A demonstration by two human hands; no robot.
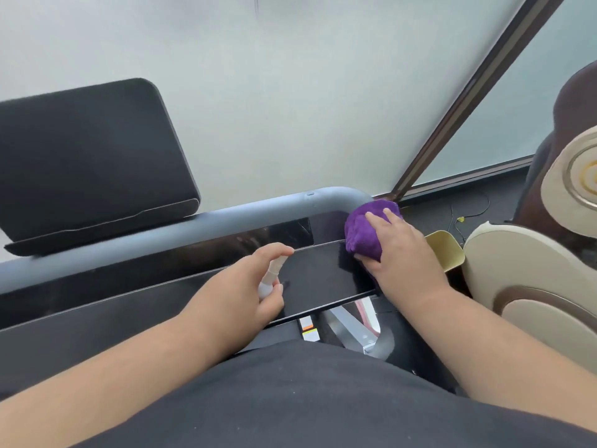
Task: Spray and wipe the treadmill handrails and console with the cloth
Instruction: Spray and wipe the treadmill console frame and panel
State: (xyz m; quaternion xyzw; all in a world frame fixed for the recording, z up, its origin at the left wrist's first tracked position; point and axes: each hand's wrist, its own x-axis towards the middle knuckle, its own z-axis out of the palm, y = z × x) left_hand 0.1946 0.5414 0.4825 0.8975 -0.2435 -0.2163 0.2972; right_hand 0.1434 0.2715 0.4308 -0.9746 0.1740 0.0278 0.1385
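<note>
purple cloth (368, 227) gripped by right hand (400, 250) on console (323, 270); left hand (248, 286) fingers clasp spray bottle (271, 279).

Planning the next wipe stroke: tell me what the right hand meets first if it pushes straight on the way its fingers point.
Probably the grey handrail's curved corner: the right hand presses the purple cloth against it already. Beyond looks like the frosted wall; depth is unclear.
</note>
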